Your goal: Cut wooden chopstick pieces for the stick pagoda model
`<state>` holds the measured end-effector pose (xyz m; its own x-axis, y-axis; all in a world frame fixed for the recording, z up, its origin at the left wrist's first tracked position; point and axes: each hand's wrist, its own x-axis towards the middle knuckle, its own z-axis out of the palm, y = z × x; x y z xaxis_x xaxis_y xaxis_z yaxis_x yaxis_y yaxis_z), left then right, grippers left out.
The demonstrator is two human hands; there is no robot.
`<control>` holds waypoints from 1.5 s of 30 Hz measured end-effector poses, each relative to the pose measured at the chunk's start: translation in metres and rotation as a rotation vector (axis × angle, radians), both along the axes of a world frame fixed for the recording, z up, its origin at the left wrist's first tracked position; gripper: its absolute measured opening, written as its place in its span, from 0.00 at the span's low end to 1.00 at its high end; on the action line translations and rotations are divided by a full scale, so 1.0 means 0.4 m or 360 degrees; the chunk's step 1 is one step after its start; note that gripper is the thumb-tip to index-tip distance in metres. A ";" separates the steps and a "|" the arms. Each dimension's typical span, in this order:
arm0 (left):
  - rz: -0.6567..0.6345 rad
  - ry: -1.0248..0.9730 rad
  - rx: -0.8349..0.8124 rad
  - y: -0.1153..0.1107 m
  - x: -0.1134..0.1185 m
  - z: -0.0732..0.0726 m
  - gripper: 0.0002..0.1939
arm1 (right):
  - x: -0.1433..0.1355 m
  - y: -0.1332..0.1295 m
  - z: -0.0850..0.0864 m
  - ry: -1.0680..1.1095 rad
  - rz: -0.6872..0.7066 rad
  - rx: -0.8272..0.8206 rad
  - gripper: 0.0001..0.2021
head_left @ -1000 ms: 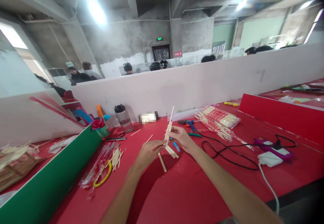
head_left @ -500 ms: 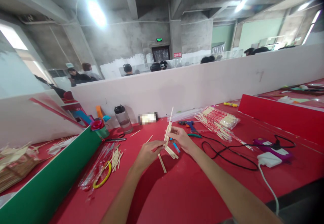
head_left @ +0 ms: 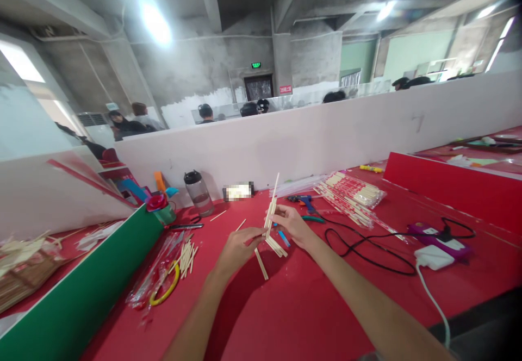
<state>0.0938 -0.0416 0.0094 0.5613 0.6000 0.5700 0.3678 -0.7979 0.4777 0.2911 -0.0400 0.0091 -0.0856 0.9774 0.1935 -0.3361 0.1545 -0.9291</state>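
Both hands hold a small bundle of pale wooden sticks (head_left: pixel 269 212), joined at an angle, above the red table (head_left: pixel 277 317). My left hand (head_left: pixel 241 246) pinches its lower left part, near the bend. My right hand (head_left: pixel 291 223) is closed on the upper right side. One stick rises higher than the others, and several shorter ones (head_left: pixel 277 246) slant down to the right. A separate-looking stick (head_left: pixel 261 264) points down below my left fingers; whether it joins the bundle I cannot tell. A blue strip (head_left: pixel 283 236) lies behind my right fingers.
Loose short sticks (head_left: pixel 188 257) and a yellow-handled tool (head_left: pixel 166 290) lie left, by a green divider (head_left: pixel 89 285). A bottle (head_left: pixel 198 193) stands behind. Right are a glue gun (head_left: pixel 302 202), packaged chopsticks (head_left: pixel 350 195), a black cable (head_left: pixel 367 263) and a purple power strip (head_left: pixel 442 244).
Almost nothing differs. Both hands keep their hold on the sticks in the same place, and the view has shifted very slightly.
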 end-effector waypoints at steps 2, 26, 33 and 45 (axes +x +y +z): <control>-0.0009 -0.0008 0.0013 0.002 -0.001 -0.003 0.11 | 0.000 0.001 -0.002 0.0021 0.0020 0.0000 0.12; 0.0038 0.0097 0.0008 0.003 0.001 -0.016 0.11 | -0.015 -0.007 0.014 -0.0012 -0.0149 -0.0119 0.10; 0.0050 0.0088 0.0031 0.007 0.001 -0.021 0.11 | -0.017 -0.010 0.021 -0.0029 -0.0163 -0.0073 0.11; 0.0023 0.0020 0.0054 0.009 0.002 -0.027 0.12 | -0.015 0.000 0.006 -0.0005 -0.0133 -0.0064 0.13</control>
<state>0.0947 -0.0381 -0.0012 0.5603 0.5883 0.5831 0.3851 -0.8083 0.4454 0.2853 -0.0398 0.0113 -0.0041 0.9881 0.1539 -0.3210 0.1444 -0.9360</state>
